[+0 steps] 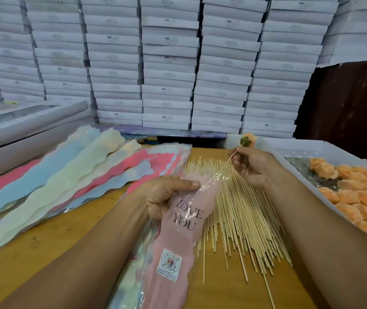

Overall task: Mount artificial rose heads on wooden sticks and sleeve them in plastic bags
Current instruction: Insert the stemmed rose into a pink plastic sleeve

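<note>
Nearest, the left hand (167, 197) grips the pink plastic bag (184, 224) at its mouth, thumb on top. Beyond, up and right, the right hand (253, 167) pinches the wooden stick (225, 165), lower tip just inside the mouth (axis roughly matching the bag's); rose head (247, 140) farthest.

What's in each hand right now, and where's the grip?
Left hand grips the pink sleeve near its open top. Right hand pinches the stick just below the rose head.
</note>
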Action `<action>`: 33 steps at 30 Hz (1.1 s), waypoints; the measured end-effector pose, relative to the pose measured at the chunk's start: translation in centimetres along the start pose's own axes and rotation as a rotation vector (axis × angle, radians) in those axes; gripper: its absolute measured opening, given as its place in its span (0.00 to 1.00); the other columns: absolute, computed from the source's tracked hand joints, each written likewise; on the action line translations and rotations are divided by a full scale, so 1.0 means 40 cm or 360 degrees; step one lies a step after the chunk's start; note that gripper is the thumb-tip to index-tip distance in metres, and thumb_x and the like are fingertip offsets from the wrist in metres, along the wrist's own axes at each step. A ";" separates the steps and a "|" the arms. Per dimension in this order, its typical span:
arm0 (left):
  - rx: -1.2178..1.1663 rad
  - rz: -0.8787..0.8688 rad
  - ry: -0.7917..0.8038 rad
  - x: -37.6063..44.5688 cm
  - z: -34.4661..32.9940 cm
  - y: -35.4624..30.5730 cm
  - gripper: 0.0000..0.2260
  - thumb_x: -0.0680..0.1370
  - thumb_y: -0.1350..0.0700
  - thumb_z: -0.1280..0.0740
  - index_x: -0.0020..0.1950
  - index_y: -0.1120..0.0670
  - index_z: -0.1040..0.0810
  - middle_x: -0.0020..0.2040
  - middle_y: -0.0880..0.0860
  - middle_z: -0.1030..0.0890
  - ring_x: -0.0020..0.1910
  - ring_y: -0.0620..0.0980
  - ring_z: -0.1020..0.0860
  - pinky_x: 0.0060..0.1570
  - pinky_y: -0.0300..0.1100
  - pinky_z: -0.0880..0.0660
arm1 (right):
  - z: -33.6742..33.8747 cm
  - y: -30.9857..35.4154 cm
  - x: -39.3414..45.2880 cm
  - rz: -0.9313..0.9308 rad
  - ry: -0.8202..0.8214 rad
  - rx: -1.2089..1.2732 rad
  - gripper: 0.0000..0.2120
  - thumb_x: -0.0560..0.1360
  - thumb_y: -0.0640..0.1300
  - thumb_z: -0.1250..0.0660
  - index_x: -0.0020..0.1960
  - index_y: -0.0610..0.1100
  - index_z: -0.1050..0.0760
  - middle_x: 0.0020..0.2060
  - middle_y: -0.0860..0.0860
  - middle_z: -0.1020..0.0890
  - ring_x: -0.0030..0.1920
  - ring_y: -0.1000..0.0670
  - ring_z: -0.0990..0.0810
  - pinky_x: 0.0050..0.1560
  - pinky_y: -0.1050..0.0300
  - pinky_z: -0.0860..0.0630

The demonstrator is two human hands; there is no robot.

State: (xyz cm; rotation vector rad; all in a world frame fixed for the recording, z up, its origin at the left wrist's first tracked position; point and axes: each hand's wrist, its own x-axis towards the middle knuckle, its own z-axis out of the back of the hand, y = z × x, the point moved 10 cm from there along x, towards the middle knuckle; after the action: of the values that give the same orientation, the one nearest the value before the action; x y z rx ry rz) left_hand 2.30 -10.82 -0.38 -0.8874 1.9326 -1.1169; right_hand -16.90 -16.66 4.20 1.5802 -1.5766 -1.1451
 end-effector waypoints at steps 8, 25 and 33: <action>0.0044 -0.0014 0.0163 -0.016 -0.024 -0.019 0.02 0.68 0.65 0.25 0.40 0.60 0.13 0.39 0.58 0.14 0.38 0.52 0.14 0.37 0.45 0.18 | 0.051 0.039 0.061 0.0108 -0.0262 -0.0015 0.09 0.81 0.37 0.35 0.43 0.36 0.25 0.22 0.48 0.22 0.21 0.56 0.23 0.22 0.65 0.26; 0.0027 0.0141 0.0301 -0.027 -0.057 0.006 0.19 0.63 0.65 0.23 0.52 0.68 0.20 0.43 0.62 0.17 0.37 0.54 0.15 0.41 0.50 0.16 | 0.001 0.041 0.164 0.0060 -0.0284 -0.0353 0.13 0.83 0.37 0.39 0.40 0.39 0.25 0.30 0.48 0.23 0.18 0.59 0.32 0.18 0.68 0.33; -0.0029 0.0118 0.0239 -0.012 -0.043 0.006 0.05 0.69 0.67 0.26 0.44 0.64 0.15 0.41 0.61 0.15 0.39 0.55 0.14 0.39 0.49 0.17 | -0.016 0.033 0.181 0.0060 -0.0242 -0.0352 0.11 0.82 0.37 0.37 0.42 0.38 0.23 0.30 0.47 0.21 0.20 0.59 0.29 0.20 0.67 0.29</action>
State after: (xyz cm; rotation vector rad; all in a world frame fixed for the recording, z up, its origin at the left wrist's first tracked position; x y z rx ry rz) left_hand 1.04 -9.63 0.14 -0.7538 2.0834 -1.1519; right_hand -17.58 -24.01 4.59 1.3416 -1.5085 -1.3951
